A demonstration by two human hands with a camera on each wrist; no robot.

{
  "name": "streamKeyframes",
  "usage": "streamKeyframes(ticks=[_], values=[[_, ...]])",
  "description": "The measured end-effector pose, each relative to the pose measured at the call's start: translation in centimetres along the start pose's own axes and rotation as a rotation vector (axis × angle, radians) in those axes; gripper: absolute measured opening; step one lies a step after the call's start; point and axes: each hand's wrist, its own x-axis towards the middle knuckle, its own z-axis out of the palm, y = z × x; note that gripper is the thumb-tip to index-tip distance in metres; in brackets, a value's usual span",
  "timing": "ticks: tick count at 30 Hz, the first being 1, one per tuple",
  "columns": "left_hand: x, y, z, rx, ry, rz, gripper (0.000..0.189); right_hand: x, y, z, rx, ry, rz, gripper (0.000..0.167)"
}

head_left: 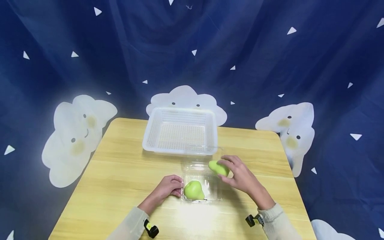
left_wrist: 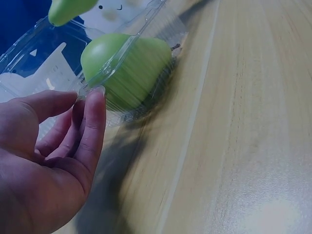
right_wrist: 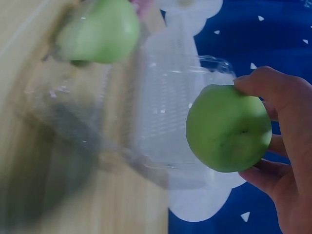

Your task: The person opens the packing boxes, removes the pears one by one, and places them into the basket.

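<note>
My left hand point(head_left: 168, 186) pinched the clear clamshell point(head_left: 213, 187) by its rim; my right hand point(head_left: 241, 176) gripped a green pear point(right_wrist: 228, 129), best held gently, clear of the second pear point(head_left: 193, 190) inside.

Fruit: two green pears point(head_left: 194, 190), both recorded in each of the three views. Receptacles: one clear plastic box point(head_left: 213, 190) and one white perforated basket point(head_left: 181, 136) — two in all. Furniture: one wooden table point(head_left: 132, 170). One left hand point(head_left: 168, 186) and one right hand point(head_left: 240, 171): two hands. Light sleeves point(head_left: 127, 225): two. Black wrist devices point(head_left: 151, 230): two, one per arm. Backdrop point(head_left: 168, 36): one, dark blue. Printed clouds point(head_left: 79, 140): four in the head view, one cut by the frame edge. White triangles point(head_left: 97, 11): more than a dozen — some cut off.
</note>
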Motion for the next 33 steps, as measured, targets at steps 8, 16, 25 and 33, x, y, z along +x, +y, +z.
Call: streamKeyframes(ticks=[8,16,25,33], values=[[0.5,-0.1,-0.3,0.000,0.018,-0.001,0.033,2.6,0.4,-1.4,0.064,0.083,-0.038,0.045],[0.8,0.2,0.4,0.000,-0.001,0.003,0.033,4.4,0.8,-3.5,0.139,0.089,-0.015,0.041],[1.2,0.3,0.5,0.007,-0.024,0.005,0.033,6.6,2.2,-4.8,0.200,0.100,0.020,0.043],[0.5,0.1,0.4,0.019,-0.022,-0.016,0.033,8.4,3.9,-4.8,0.315,0.087,0.139,0.040]])
